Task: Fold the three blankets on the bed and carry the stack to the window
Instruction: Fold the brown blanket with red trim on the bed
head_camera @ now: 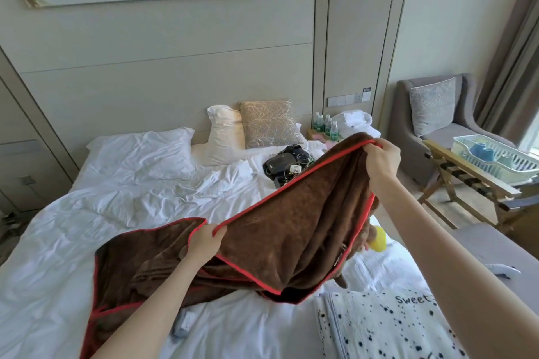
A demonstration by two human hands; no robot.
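Observation:
A brown blanket (291,230) with red trim hangs between my hands above the white bed (116,213), its lower part bunched on the sheet. My left hand (205,240) pinches the red edge low at the centre. My right hand (380,159) grips a corner of the same edge, raised higher at the right. A white blanket (379,326) with black spots and the word "Sweet" lies folded at the bed's near right corner. Something yellow (377,239) shows behind the brown blanket; I cannot tell what it is.
Pillows (227,134) and a beige cushion (269,124) lean on the headboard, with black electronics and cables (287,162) in front of them. Bottles (325,125) stand on the nightstand. An armchair (437,125), a wooden rack with a plastic basket (495,160) and curtains stand at right.

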